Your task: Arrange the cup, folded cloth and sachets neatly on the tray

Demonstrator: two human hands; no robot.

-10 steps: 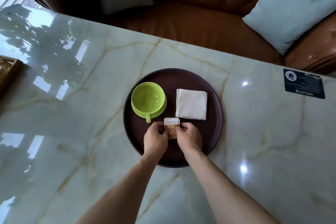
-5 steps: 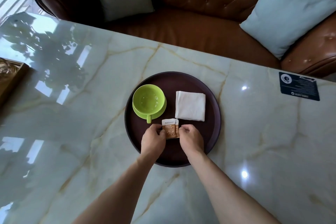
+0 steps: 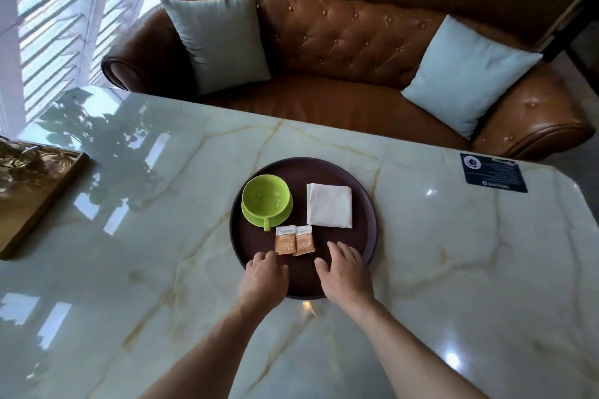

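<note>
A round dark brown tray (image 3: 363, 204) lies on the marble table. On its left part stands a green cup (image 3: 265, 196) on a green saucer, handle toward me. A folded white cloth (image 3: 329, 204) lies flat on the right part. Two orange-and-white sachets (image 3: 294, 240) lie side by side in front of the cup and cloth. My left hand (image 3: 264, 278) hovers over the tray's near edge, fingers loosely curled, just below the sachets and holding nothing. My right hand (image 3: 345, 272) is beside it with fingers spread, holding nothing.
A wooden framed tray (image 3: 39, 191) with a gold object sits at the table's left edge. A dark blue card (image 3: 492, 173) lies at the far right. A brown leather sofa (image 3: 340, 52) with two pale cushions stands behind the table.
Both hands let go of the sachets and drew back toward me. The sachets now lie side by side on the tray. The camera tilted up, showing more of the sofa.
</note>
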